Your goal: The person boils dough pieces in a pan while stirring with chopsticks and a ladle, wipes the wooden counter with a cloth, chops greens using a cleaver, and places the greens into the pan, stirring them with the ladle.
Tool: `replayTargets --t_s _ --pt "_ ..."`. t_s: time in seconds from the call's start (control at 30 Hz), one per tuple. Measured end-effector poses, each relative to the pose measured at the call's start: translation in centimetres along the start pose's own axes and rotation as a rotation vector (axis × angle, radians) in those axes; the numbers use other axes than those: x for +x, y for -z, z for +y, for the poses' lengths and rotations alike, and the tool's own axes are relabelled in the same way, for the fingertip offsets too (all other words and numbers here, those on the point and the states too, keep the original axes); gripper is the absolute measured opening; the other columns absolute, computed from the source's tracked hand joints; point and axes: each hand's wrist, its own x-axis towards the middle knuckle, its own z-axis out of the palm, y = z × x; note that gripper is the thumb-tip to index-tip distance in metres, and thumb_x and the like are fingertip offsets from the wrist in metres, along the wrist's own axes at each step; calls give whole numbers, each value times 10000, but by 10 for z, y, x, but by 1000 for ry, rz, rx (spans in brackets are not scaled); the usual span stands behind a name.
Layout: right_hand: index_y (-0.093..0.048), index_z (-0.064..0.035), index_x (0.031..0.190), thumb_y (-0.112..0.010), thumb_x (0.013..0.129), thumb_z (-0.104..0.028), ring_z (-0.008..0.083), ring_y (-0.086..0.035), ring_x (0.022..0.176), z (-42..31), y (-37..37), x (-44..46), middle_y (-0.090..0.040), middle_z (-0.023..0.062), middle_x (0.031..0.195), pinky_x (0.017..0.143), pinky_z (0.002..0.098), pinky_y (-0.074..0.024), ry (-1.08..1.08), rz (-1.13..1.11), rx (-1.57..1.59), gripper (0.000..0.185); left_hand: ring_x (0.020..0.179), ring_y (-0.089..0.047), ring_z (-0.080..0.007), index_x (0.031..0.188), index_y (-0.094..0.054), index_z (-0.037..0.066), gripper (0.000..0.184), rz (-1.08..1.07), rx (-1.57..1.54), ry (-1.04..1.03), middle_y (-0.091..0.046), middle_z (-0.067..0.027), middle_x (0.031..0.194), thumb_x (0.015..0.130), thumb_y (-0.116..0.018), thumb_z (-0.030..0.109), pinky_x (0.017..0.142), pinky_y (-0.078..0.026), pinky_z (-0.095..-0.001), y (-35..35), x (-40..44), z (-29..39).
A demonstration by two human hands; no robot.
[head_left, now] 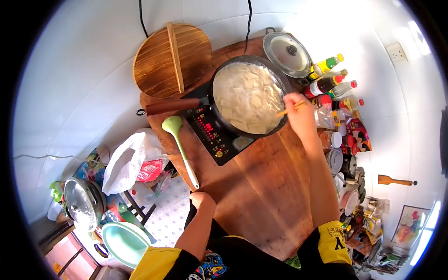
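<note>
A black wok point(284, 84) sits on a black induction cooker point(224, 154), full of pale, flat pieces in cloudy liquid point(247, 98). At the wok's right rim my right hand point(297, 112) is closed around wooden chopsticks point(282, 113), their tips over the food. The wok's brown handle point(172, 106) points left. My left hand point(202, 200) is curled closed at the table's left edge; its fingertips are hidden. Just above it lies a green ladle point(173, 126) with a pale handle, whose end comes close to the knuckles.
A round wooden lid point(158, 60) leans on the back wall, and a glass lid point(287, 53) lies behind the wok. Bottles point(326, 84) and jars point(333, 158) line the wooden table's point(266, 191) right side. Left and lower are a plastic bag point(123, 163) and a green basin point(123, 242).
</note>
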Motion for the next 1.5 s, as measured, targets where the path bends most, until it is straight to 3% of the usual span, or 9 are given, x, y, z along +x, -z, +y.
replayTargets --t_s 0.07,0.17,0.27,0.5,0.6,0.77,1.2,1.3,1.5 --pt "-654 -22 911 -579 901 -44 269 -608 697 -12 9 -19 -617 130 806 633 327 -468 60 -66 -68 79 835 -659 -422 905 -599 -37 264 -67 -488 -200 -667 -250 875 961 -424 153 755 -533 -488 -3 25 -30" --pt "-651 -16 914 -608 888 -35 263 -602 698 -72 37 -50 -610 126 820 629 324 -469 -43 62 41 54 717 -647 -381 932 -627 -40 286 -233 -170 -688 -661 -236 830 910 -495 213 695 -521 -437 57 53 -60" --pt "-653 -4 923 -649 857 -5 226 -603 726 -89 51 -81 -601 111 846 636 308 -470 32 64 152 66 598 -654 -205 954 -634 6 226 -545 -426 -478 -678 -128 765 906 -495 177 549 -528 -352 105 83 -81" --pt "-662 14 962 -647 877 -32 200 -621 770 -84 49 -152 -621 88 918 681 281 -497 -129 246 263 98 458 -568 -170 970 -630 -13 203 -392 -358 -579 -664 -126 677 893 -491 113 416 -456 -307 191 120 -99" --pt "-660 17 990 -621 936 -131 194 -656 836 -79 37 -204 -645 69 925 784 284 -571 -813 511 1174 162 394 -472 -136 938 -651 17 178 -472 -394 -474 -561 -63 559 889 -544 151 358 -347 -286 206 111 -85" --pt "-641 -12 939 -637 931 -151 212 -653 846 13 -38 -349 -655 111 975 759 288 -594 -1269 969 2132 140 352 -384 -113 915 -665 55 194 -589 -320 -688 -431 -5 502 915 -524 187 317 -280 -275 194 144 -86" --pt "-548 37 920 -701 887 -178 211 -656 828 63 -81 -418 -641 149 918 662 264 -601 -1568 1467 2170 266 618 -603 -128 994 -630 34 178 -526 -292 -897 -637 -65 747 919 -501 131 503 -470 -262 228 80 -50" --pt "-566 15 940 -712 868 -125 180 -648 791 35 -88 -410 -650 133 889 567 223 -573 -1614 1198 1898 214 722 -654 -204 1002 -632 9 172 -503 -318 -1192 -678 -105 817 925 -520 115 641 -529 -303 230 17 -28" --pt "-565 -34 1152 -399 1005 -391 250 -620 957 -143 -95 -335 -634 136 1131 849 410 -506 -791 -370 2245 420 1182 -509 -374 1187 -602 67 356 -317 -209 -2107 -586 -165 1202 845 -540 145 1027 -345 -484 262 -135 -33"
